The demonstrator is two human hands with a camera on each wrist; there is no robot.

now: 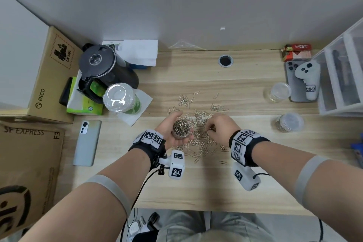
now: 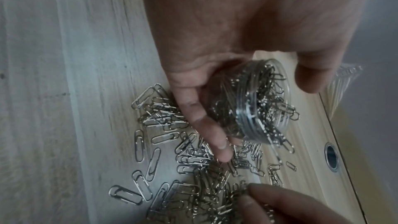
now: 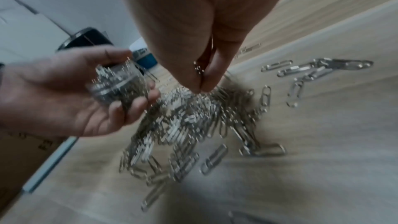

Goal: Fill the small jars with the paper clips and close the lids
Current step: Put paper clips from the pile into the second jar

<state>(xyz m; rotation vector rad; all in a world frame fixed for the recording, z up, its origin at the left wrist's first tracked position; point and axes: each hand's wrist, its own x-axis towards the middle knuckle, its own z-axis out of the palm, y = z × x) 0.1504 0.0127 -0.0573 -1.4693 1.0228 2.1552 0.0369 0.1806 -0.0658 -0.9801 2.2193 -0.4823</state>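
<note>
My left hand cups a small clear jar heaped with silver paper clips, its mouth open and facing up; the same jar lies in the palm with the fingers curled round it. Just right of it, my right hand reaches down into the pile of loose paper clips on the wooden desk, its fingertips pinching a few clips. More clips lie spread under both hands.
Two more small jars stand at the right: a closed one holding clips and a clear one. A phone, a kettle and a plastic cup are at the left. Drawers and a controller sit at the far right.
</note>
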